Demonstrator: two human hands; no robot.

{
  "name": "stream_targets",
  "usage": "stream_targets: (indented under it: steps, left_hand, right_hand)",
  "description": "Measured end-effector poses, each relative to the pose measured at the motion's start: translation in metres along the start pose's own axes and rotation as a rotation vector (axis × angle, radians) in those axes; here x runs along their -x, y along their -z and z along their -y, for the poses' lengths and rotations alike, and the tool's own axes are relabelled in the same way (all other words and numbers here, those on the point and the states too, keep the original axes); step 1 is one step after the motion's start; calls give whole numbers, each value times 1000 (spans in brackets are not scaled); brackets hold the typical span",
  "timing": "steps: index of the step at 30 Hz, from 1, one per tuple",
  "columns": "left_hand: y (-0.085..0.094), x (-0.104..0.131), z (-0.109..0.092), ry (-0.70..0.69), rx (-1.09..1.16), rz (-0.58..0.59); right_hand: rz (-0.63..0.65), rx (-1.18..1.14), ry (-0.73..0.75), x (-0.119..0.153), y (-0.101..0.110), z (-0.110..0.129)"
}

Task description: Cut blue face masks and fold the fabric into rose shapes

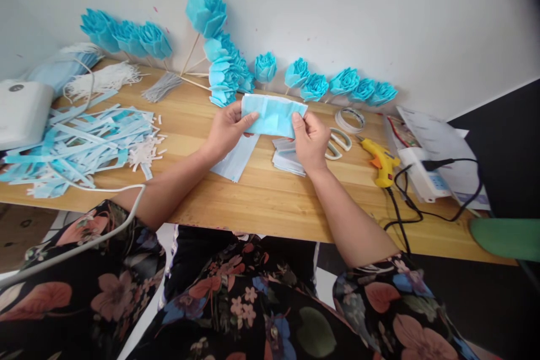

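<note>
Floral-print black garment [253, 292], worn, nearest the camera; white cable [105, 236] crossing over the left sleeve.

Fingers: both hands grasping. Left hand [228, 129] pinches the left edge of one light-blue pleated fabric panel [274, 115], thumb in front; right hand [313, 138] pinches the lower right corner likewise. Panel held flat and stretched between them, raised above the wooden table [202, 202].

Directly beneath: one pale sheet [236, 163], lying near the left wrist; one small stack of pale pieces [289, 163], beside the right hand. Both flat, judged unworked, as is the panel.

Just right: scissors [341, 143], partly hidden, loops showing; white tape roll [350, 121]; yellow hot-glue gun [382, 163], lying on its side; white power strip [422, 177].

Left: heap of cut blue and white strips [93, 135], judged trimmings; thin grey strips [162, 85], bundled; white cords [103, 79], heaped; blue stack [63, 67], apparently whole face masks, judged stock in reserve.

Along the wall: blue fabric flowers, judged complete. Three left [126, 36]; one tall bloom [206, 8] on a thin stick; overlapping cluster [225, 73], count uncertain; six at right [314, 87]. Most work appears done; flat pieces remain unshaped.
</note>
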State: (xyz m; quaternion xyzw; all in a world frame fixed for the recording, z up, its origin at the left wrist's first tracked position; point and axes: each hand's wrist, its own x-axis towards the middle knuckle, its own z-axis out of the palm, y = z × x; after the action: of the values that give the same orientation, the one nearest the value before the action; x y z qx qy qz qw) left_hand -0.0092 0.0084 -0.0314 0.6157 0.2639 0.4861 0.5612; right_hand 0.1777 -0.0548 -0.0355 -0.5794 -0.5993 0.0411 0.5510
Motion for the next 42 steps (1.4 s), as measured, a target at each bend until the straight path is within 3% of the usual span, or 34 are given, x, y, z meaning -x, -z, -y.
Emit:
stream_targets:
  steps: [11, 16, 19, 26, 37, 42]
  left_hand:
    - [-4, 2, 0, 5, -22, 63]
    - [-4, 3, 0, -4, -70, 88]
    - [-3, 2, 1, 3, -67, 86]
    - [-1, 1, 1, 9, -15, 25]
    - [-1, 0, 1, 19, 1, 4]
    - [-4, 2, -2, 34, 4, 34]
  right_hand:
    - [149, 31, 142, 4, -1, 12]
    - [202, 9, 127, 4, -2, 13]
    - [175, 11, 115, 4, -1, 13]
    - [-48, -34, -36, -1, 1, 5]
    - [-2, 9, -11, 1, 0, 0]
    - [153, 17, 37, 5, -1, 10]
